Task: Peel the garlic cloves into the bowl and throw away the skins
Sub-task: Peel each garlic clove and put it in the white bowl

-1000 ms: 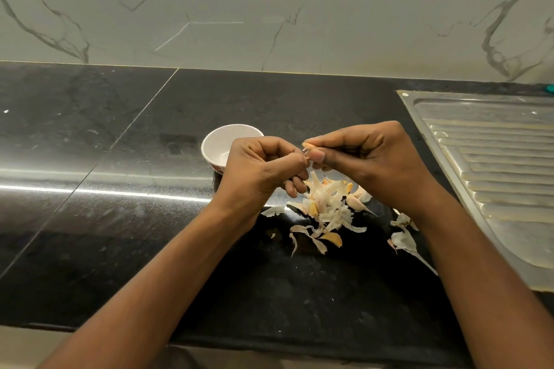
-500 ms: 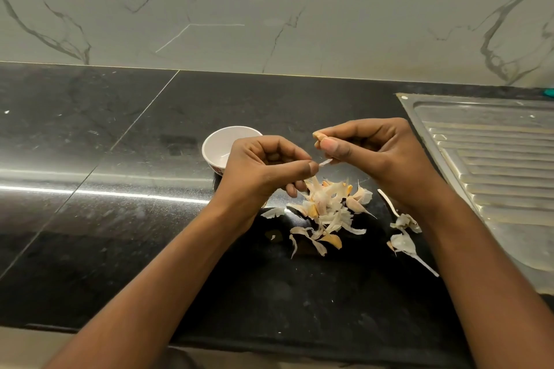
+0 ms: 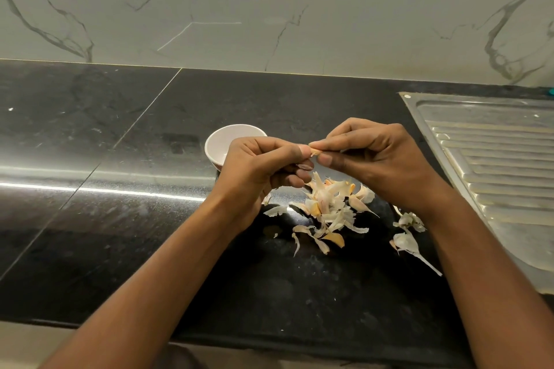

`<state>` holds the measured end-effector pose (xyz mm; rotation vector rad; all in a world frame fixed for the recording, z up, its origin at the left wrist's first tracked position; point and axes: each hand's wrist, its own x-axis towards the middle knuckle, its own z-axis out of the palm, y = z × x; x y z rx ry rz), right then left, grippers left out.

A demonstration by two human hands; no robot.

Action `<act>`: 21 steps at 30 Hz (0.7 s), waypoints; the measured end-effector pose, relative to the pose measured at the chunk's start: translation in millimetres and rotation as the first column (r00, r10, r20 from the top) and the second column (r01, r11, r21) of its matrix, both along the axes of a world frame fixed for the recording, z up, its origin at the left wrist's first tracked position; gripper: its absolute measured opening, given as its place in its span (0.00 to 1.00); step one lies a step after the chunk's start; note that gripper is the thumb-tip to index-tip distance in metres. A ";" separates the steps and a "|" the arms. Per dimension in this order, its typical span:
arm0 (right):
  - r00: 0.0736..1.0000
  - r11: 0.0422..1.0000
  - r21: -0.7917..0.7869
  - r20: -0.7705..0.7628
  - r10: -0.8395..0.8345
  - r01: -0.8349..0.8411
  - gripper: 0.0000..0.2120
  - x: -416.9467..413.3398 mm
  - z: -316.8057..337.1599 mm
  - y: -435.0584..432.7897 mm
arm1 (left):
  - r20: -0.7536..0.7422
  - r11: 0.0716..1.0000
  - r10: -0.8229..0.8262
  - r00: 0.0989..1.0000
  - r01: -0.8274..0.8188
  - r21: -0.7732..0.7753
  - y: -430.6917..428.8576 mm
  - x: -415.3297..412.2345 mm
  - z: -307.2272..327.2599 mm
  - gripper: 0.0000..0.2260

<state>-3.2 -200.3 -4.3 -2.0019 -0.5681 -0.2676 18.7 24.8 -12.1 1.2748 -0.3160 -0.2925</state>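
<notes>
Garlic clove [image 3: 314,152] is pinched between the thumb and curled fingers of the left hand [image 3: 260,169] and of the right hand [image 3: 379,156]. Nearer, loose skins [image 3: 328,208] are scattered on the tabletop [image 3: 120,219]. To the far left, a white bowl [image 3: 223,142] is partly hidden by the left hand.

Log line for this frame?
phase: peeling | left-hand grip: pinches small pale garlic clove | right-hand grip: pinches it | round white bowl: behind left hand | papery skins: on black counter

Black polished worktop [image 3: 90,135], seam lines, light streak [image 3: 99,190] across left half. White grey-veined marble wall [image 3: 269,9] behind. Steel drainboard [image 3: 494,159] at right edge.
</notes>
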 end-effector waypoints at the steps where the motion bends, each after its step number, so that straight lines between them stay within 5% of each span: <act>1: 1.000 1.000 -0.009 0.007 -0.004 0.004 0.12 0.2 -0.4 0.2 | -0.018 1.000 0.005 1.000 -0.005 0.004 -0.6 0.1 0.0 0.06; 21: 1.000 0.997 -0.081 0.027 0.006 -0.003 0.10 0.0 -0.9 1.9 | -0.012 0.993 0.044 0.999 -0.043 0.106 -0.6 -0.1 0.1 0.05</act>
